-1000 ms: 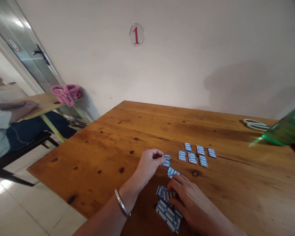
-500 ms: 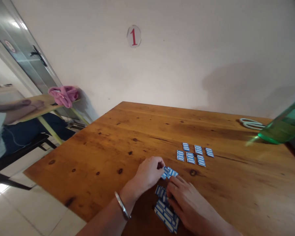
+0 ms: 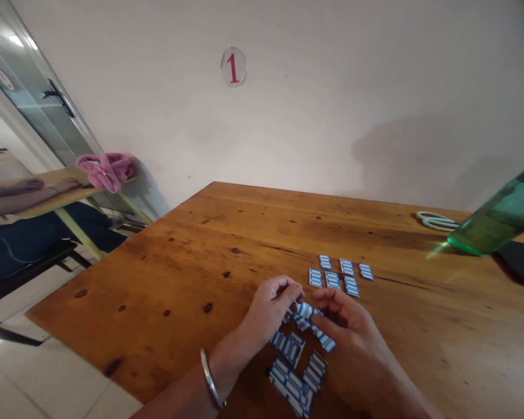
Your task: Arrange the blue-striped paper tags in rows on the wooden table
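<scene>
Small cards with blue and white bars lie on the wooden table [image 3: 192,244]. My left hand [image 3: 271,305], a silver bangle [image 3: 212,378] at its wrist, pinches the left side of a few overlapping cards [image 3: 306,311]. Against their right side, my right hand [image 3: 353,331] closes thumb and fingers. A further card [image 3: 324,338] slants out just below the right thumb. Nearer me lies a loose pile of cards [image 3: 290,384], with a smaller cluster [image 3: 288,346] above it. Several single cards [image 3: 332,280] are laid apart in two rows beyond my hands.
A green bottle [image 3: 498,215] stands at the right, beside a dark flat object [image 3: 521,262] and a coiled white cable [image 3: 436,221]. On the left, another person's forearms [image 3: 30,198] rest on a second table near a pink cloth [image 3: 107,170].
My right hand has lifted off the near pile and now grips the cards by my left hand. More cards show between the hands. The view has shifted slightly.
</scene>
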`<state>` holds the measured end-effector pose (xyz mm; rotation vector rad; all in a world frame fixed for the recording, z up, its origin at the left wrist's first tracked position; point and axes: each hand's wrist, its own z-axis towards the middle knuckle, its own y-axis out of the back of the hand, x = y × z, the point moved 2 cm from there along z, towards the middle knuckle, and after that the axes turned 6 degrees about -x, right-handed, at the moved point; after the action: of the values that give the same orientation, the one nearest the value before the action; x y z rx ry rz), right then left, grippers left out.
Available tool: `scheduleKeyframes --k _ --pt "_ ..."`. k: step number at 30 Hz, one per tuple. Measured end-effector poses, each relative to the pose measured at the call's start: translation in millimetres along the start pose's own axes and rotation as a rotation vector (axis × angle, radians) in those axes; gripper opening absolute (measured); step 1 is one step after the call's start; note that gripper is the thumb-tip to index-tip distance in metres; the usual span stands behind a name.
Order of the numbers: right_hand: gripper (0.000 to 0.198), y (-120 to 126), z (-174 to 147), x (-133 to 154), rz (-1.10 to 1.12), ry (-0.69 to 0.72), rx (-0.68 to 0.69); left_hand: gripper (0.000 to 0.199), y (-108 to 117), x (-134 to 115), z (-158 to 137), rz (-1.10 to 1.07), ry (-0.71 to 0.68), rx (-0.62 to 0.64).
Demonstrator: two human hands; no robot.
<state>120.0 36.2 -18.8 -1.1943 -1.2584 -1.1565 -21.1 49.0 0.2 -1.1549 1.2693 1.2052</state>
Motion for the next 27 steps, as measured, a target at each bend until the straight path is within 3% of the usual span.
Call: scheduleKeyframes --k 6,10,15,18,21,24,27 --pt "0.033 2.3 -2.1 0.6 0.037 0.0 -0.14 0.021 -10.2 4.7 -3.8 -0.189 0.124 0.085" --pt "0.031 -3.8 -3.2 3.5 0.02 0.003 -0.079 0.019 -9.6 7.0 -2.3 -0.245 0.154 0.034" --pt "0.025 -6.3 -4.1 11.1 -0.02 0.066 -0.024 0.017 -9.1 6.4 -2.9 -0.456 0.23 0.103" --pt "0.017 5.2 -2.2 17.3 -0.248 0.162 -0.064 0.017 -5.9 4.5 -2.2 -0.594 0.256 0.075" --pt "0.013 19.5 -0.3 17.0 -0.656 0.219 -0.086 0.019 -1.3 3.8 0.1 -0.611 0.256 0.013" --pt "0.014 24.9 -2.2 10.3 -0.967 0.223 -0.015 0.023 2.9 5.8 2.6 -0.557 0.259 -0.092" --pt "0.013 19.1 -8.5 6.9 -1.134 0.205 0.067 0.021 3.8 7.7 3.8 -0.519 0.27 -0.123"
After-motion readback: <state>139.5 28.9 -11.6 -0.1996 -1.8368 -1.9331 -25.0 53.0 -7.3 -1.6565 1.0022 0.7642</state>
